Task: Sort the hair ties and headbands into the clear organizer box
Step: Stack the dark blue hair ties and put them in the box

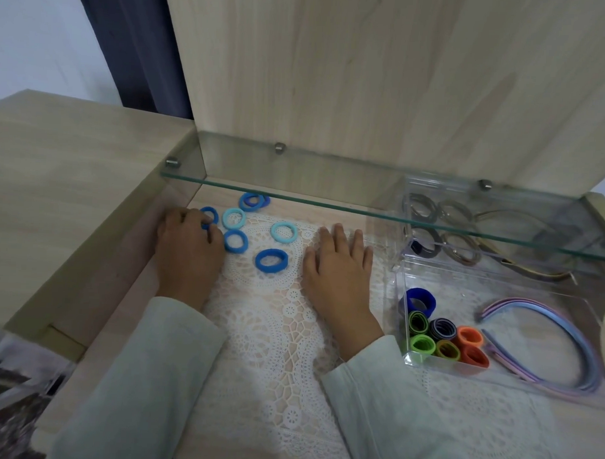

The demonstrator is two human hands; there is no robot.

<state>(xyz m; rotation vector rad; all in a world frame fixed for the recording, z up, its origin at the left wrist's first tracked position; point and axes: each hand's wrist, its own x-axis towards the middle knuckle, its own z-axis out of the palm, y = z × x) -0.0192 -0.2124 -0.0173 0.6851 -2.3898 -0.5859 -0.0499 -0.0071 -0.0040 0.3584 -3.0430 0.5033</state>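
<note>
Where the clear organizer box [400, 301] sits at right, holding seven rolled ties [429, 302] and a headband bundle [531, 305], open lace mat [273, 331] stretches left. About seven loose blue hair ties [259, 261] lie far-left, two overlapping beneath the glass shelf [296, 177]. Fingers of the left hand [187, 249] curl over one, grip unclear; the right hand [337, 268] lies flat, empty.

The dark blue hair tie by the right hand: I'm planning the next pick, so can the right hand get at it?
Probably yes. The right hand lies open on the lace cloth beside the dark blue hair tie, with only bare cloth between them; nothing covers the tie.
</note>
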